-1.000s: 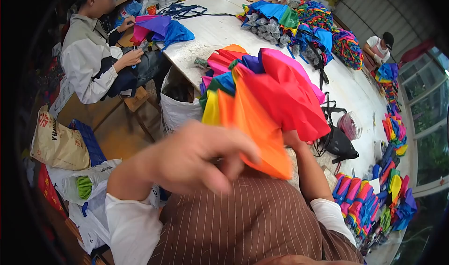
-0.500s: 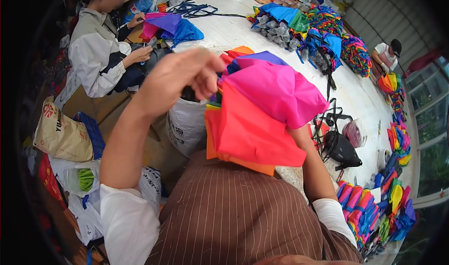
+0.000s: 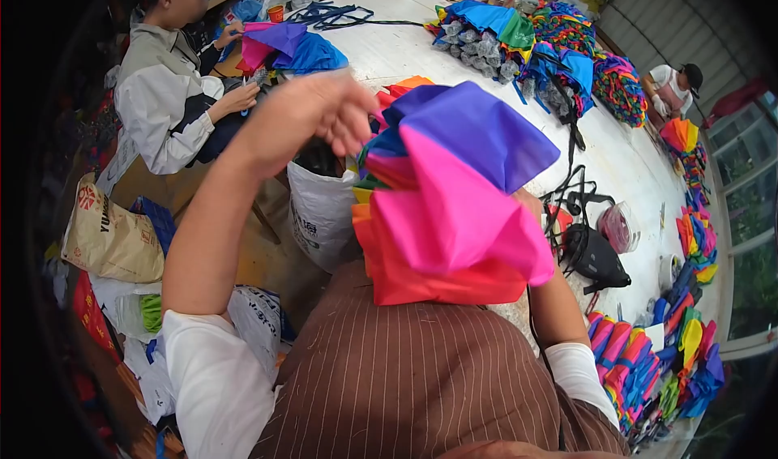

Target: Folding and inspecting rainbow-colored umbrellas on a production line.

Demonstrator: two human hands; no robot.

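Since half a second ago, we record a violet panel swung out on top and the pink panel dropped forward over the red one. Item: one multicoloured cloth bundle (image 3: 458,208), thin, smooth fabric with a soft sheen, in loose pointed folds of violet, pink, red and orange, held in front of a brown pinstriped apron (image 3: 405,378) at the near edge of the white worktop (image 3: 381,62). Left hand (image 3: 320,119): raised, blurred, fingers curled beside the cloth; we cannot tell whether its grip is closed on any fabric. Right hand (image 3: 528,206): at the bundle's right side, mostly behind the folds; we cannot tell how its grip stands. Also listed: a soft black pouch (image 3: 596,256) with thin straps; near it, a clear round tub (image 3: 618,228) with reddish contents; a heap of cloth bundles (image 3: 478,50), their ends sheathed in crinkled clear plastic; rolled bundles (image 3: 624,354) in rainbow colours, laid side by side; a white sack (image 3: 320,216), open-mouthed, beside the worktop; a creased tan sack (image 3: 113,236); a co-worker (image 3: 162,94) handling pink, violet and blue cloth (image 3: 284,44).
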